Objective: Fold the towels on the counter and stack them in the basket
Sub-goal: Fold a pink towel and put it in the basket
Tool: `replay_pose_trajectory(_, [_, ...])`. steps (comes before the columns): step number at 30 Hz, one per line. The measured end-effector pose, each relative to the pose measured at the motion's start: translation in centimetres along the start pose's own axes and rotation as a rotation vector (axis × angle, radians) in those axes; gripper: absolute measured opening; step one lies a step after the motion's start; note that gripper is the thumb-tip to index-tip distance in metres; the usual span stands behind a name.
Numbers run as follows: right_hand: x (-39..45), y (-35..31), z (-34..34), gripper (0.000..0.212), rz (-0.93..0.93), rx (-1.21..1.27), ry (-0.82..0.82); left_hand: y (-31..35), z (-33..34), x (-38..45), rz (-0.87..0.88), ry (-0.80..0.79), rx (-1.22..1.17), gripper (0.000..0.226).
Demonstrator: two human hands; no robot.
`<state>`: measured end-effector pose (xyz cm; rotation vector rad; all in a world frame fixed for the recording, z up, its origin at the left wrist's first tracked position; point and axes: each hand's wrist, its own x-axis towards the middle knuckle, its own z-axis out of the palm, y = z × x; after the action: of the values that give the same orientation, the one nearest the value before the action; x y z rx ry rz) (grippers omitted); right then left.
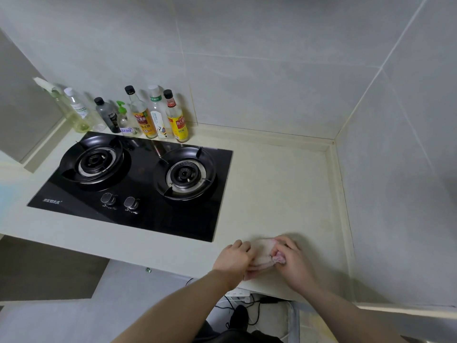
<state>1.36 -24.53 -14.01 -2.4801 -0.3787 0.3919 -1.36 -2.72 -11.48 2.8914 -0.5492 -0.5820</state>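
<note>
Mid-fold at the counter's point(284, 184) near edge: left hand point(233, 258) and right hand point(294, 261) both gripping a small pale towel point(263, 256), right of the stove point(138, 184). Folding apparently unfinished; no basket in view, stacking seemingly still ahead.

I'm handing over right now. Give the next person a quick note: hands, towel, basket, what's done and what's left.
Left hand grips the left side of the small pale pink towel; right hand pinches its right edge.
The towel lies bunched on the counter near the front edge, right of the gas hob.
No basket in view.
Done: folding is under way.
Left: finish the fold, find the basket, stack the towel in it.
</note>
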Motion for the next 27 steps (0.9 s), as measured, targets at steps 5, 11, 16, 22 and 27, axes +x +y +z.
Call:
replay_pose_trajectory(5, [-1.5, 0.4, 1.2, 0.024, 0.064, 0.089, 0.036, 1.1, 0.4, -1.5, 0.014, -0.063, -0.06, 0.056])
replay_pose_trajectory(11, [-1.4, 0.7, 1.9, 0.015, 0.177, 0.253, 0.119, 1.6, -0.2, -1.7, -0.252, 0.013, -0.314, 0.028])
replay_pose_trajectory(16, [-0.2, 0.6, 2.4, 0.025, 0.325, 0.308, 0.101, 1.1, -0.1, -1.5, -0.585, 0.064, -0.625, 0.021])
replay_pose_trajectory(22, [0.3, 0.3, 1.8, 0.05, 0.431, 0.496, 0.007, 0.8, 0.6, -2.0, -0.795, 0.003, -0.937, 0.071])
replay_pose_trajectory(27, [1.0, -0.1, 1.5, 0.029, 0.422, 0.565, -0.069, 0.8, -0.4, -3.3, -0.707, 0.03, -1.228, 0.056])
